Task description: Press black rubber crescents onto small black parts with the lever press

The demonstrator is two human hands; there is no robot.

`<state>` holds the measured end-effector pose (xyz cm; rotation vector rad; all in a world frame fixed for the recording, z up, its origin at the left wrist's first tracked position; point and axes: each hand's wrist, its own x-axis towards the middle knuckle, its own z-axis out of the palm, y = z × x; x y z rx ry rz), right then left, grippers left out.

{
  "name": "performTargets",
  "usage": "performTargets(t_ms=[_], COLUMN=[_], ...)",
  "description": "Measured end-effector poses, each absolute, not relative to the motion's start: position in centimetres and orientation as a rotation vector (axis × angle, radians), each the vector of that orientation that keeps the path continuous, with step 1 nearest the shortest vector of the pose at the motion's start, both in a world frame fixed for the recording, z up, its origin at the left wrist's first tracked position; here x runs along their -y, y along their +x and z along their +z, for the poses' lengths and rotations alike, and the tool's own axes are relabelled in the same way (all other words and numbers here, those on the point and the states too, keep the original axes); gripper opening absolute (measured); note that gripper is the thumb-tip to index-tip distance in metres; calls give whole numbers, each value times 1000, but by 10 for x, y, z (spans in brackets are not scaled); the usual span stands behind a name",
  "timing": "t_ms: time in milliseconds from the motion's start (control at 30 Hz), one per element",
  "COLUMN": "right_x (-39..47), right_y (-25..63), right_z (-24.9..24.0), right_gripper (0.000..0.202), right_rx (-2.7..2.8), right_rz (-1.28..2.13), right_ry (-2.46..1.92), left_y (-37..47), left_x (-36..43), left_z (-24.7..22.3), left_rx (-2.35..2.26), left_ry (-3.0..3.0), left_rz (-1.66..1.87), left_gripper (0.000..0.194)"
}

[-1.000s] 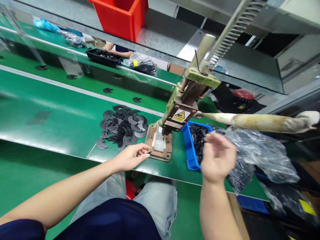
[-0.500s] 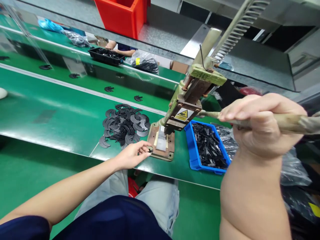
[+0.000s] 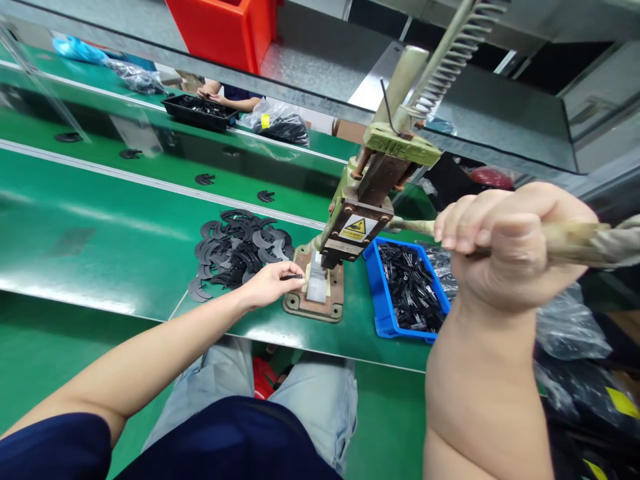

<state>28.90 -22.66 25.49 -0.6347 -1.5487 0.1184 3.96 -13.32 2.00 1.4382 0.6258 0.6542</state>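
Observation:
My left hand (image 3: pixel 274 283) pinches a small black piece (image 3: pixel 292 277) over the left side of the press base (image 3: pixel 313 312). My right hand (image 3: pixel 510 247) is wrapped round the lever (image 3: pixel 567 244) of the hand press (image 3: pixel 357 220). A pale plate (image 3: pixel 317 283) lies on the base, under the press head. Left of the base is a pile of curved black parts (image 3: pixel 240 250) on the green table. To the right, a blue bin (image 3: pixel 383 300) holds many thin black pieces.
A conveyor (image 3: pixel 165 170) carrying spaced curved parts runs behind the table. Beyond it, a person's hands (image 3: pixel 213 97) work at a black tray (image 3: pixel 200 120). A red bin (image 3: pixel 220 33) sits on the overhead shelf (image 3: pixel 320 67). Plastic bags (image 3: pixel 570 327) lie at right.
My left hand, with the small black piece, has moved up and inward from the base's front left corner to beside the pale plate. My right hand stays on the lever. The view has shifted slightly.

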Motion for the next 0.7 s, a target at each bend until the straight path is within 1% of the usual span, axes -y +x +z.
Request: performTargets(t_ms=[233, 300, 367, 467, 533, 600, 700], right_x=[227, 228, 228, 229, 229, 229, 228], right_y=[287, 286, 286, 286, 287, 288, 288], right_z=[254, 253, 253, 252, 252, 251, 249], right_gripper=[41, 40, 41, 46, 48, 49, 47], right_rx=[1527, 1512, 1501, 1502, 1501, 1499, 1507], right_rz=[140, 136, 127, 104, 76, 53, 53], right_ry=[-614, -619, -642, -690, -723, -741, -718], left_y=[61, 61, 59, 56, 54, 53, 55], left_x=[128, 129, 127, 122, 119, 117, 116], left_z=[14, 13, 13, 14, 14, 16, 15], left_rx=[-752, -759, -769, -786, -784, -781, -769], left_ry=[1182, 1124, 1099, 1127, 1161, 1193, 1208], left_rz=[672, 664, 665, 692, 710, 721, 729], left_gripper=[48, 51, 48, 37, 32, 32, 38])
